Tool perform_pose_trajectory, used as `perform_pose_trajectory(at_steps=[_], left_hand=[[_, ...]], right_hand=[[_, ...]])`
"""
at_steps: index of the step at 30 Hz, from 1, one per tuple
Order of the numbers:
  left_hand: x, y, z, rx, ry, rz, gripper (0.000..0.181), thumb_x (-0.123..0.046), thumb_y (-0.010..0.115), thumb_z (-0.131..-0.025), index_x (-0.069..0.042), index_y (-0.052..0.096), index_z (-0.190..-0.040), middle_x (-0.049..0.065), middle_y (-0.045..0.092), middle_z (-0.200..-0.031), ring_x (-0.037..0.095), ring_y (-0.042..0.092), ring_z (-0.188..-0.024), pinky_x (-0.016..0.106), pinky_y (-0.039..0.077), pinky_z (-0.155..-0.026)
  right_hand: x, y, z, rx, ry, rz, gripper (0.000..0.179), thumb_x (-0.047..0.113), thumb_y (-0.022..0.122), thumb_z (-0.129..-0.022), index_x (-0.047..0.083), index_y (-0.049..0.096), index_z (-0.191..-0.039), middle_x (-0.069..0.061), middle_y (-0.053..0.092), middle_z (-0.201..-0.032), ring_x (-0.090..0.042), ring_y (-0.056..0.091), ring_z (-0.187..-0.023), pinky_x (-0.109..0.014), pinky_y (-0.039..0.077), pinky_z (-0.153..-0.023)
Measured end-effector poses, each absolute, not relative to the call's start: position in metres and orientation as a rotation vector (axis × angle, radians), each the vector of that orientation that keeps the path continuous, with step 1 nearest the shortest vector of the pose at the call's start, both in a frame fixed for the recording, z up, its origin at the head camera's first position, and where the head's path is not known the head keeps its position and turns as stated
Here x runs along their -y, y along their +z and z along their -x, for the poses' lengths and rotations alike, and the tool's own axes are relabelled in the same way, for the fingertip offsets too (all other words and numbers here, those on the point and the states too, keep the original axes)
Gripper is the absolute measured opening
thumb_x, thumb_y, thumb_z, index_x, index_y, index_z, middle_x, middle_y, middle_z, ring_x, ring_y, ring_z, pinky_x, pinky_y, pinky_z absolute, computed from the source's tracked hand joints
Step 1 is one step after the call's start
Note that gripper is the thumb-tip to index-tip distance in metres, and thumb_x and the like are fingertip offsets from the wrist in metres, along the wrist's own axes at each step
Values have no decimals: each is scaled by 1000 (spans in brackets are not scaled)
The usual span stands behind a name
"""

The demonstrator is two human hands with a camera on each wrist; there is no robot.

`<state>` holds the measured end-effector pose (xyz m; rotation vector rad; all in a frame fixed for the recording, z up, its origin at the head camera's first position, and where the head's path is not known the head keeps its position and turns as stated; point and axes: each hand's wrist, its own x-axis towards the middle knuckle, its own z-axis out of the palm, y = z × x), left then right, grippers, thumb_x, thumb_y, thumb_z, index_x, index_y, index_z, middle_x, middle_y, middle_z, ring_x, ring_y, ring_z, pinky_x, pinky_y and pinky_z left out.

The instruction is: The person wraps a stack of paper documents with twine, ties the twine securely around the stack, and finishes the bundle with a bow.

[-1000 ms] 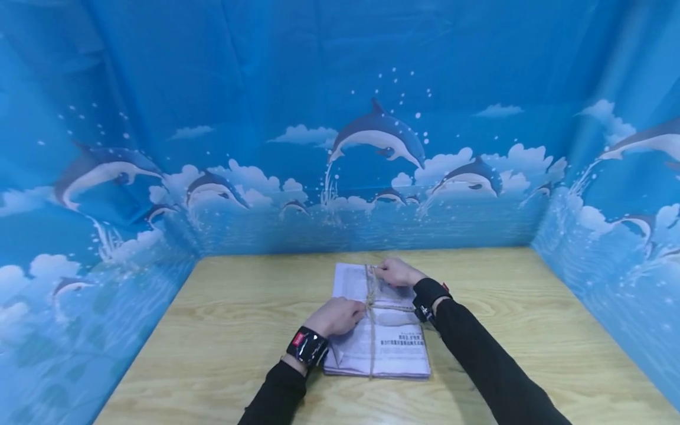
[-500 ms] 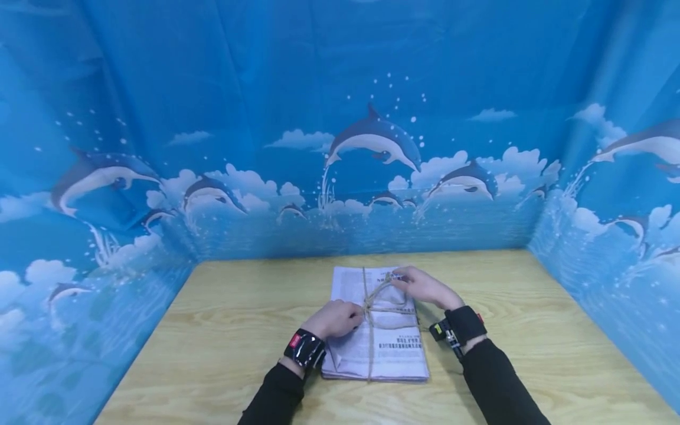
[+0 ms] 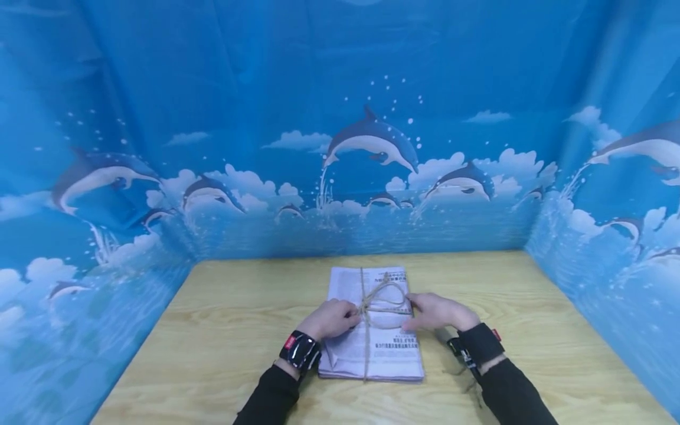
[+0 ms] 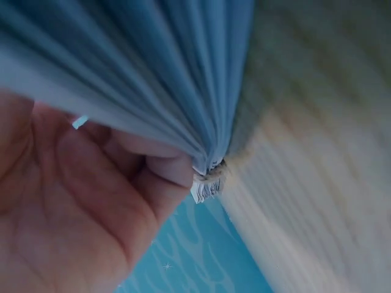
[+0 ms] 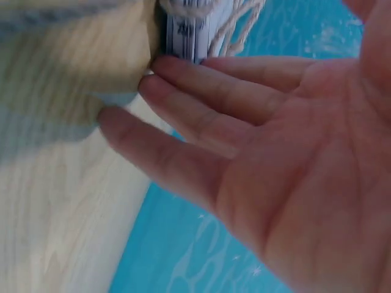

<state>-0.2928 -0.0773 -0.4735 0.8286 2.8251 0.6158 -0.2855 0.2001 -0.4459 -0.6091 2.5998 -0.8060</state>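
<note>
A stack of folded newspapers lies on the table, tied crosswise with brown twine. My left hand rests over its left side, with thumb and fingers curled and pinching the twine at the central knot. In the left wrist view, the newspaper edges partly cover those fingertips. A loose twine loop lies right of the knot. At the stack's right edge is my right hand, its fingers extended. The right wrist view shows its straight fingers beside the stack's edge, holding nothing.
The wooden table extends around the stack on every side. A blue dolphin-print curtain encloses the back and both sides. A loose twine end lies on the table by the right wrist.
My right hand has drawn a strand of twine out to the right, let it go, and moved down to the stack's right edge. The left hand has stayed at the knot.
</note>
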Motion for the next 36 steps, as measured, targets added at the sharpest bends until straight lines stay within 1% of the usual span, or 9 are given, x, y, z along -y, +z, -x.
perform_pose_trajectory(at_steps=[6,13,17,21,24,26,30,33,36], left_hand=[[81,-472,286,-2884,618,-871,36,-29,59,-97,-19,46,-65,-9,39,-58,5,41,-52,22,35,-52],[91,-472,279,-2840,668,-822,30,-27,58,-98,-19,50,-70,-9,43,-59,5,44,-51,22,38,-49],[91,-470,278,-2853,654,-830,28,-26,57,-99,-19,51,-72,-9,44,-61,5,44,-53,22,39,-50],[90,-471,279,-2862,621,-860,26,-24,56,-100,-18,51,-74,-8,45,-62,6,45,-54,22,40,-51],[90,-472,280,-2850,615,-854,27,-24,55,-100,-18,51,-74,-8,45,-62,6,45,-54,22,40,-51],[90,-473,280,-2839,621,-842,28,-24,54,-100,-18,51,-74,-7,45,-62,6,46,-54,22,41,-51],[91,-475,280,-2816,644,-827,27,-24,54,-101,-18,51,-74,-7,45,-63,6,46,-55,22,41,-51],[91,-475,279,-2801,656,-825,26,-24,53,-101,-19,52,-75,-7,46,-63,6,46,-54,22,42,-51],[92,-474,279,-2795,663,-809,26,-25,53,-101,-19,53,-76,-8,46,-63,6,46,-54,22,42,-51]], right_hand=[[-193,-448,277,-2658,-718,582,94,30,84,-76,-14,35,-143,-31,51,-137,-44,48,-129,-54,38,-107],[-186,-447,274,-2676,-692,518,76,19,69,-91,-13,28,-146,-32,39,-147,-46,37,-138,-56,30,-113],[-186,-448,278,-2743,-672,555,61,11,61,-95,-10,34,-145,-30,48,-141,-43,46,-132,-54,36,-109],[-192,-451,282,-2802,-653,564,55,-4,55,-92,-3,40,-145,-19,67,-110,-32,64,-103,-47,50,-93],[-198,-456,284,-2791,-679,540,67,-15,53,-85,5,39,-147,-6,64,-83,-19,59,-75,-36,51,-70],[-203,-460,286,-2822,-676,526,71,-19,52,-81,7,41,-146,-3,60,-76,-15,53,-68,-32,46,-63],[-213,-465,293,-3074,-602,481,39,-12,57,-82,8,67,-115,-5,65,-80,-22,61,-73,-38,50,-63],[-222,-467,299,-3232,-646,397,18,-7,63,-82,7,72,-87,-8,71,-85,-29,66,-81,-45,53,-70],[-228,-468,305,-3271,-793,376,18,-9,65,-79,6,72,-85,-11,72,-87,-32,67,-84,-48,53,-77]])
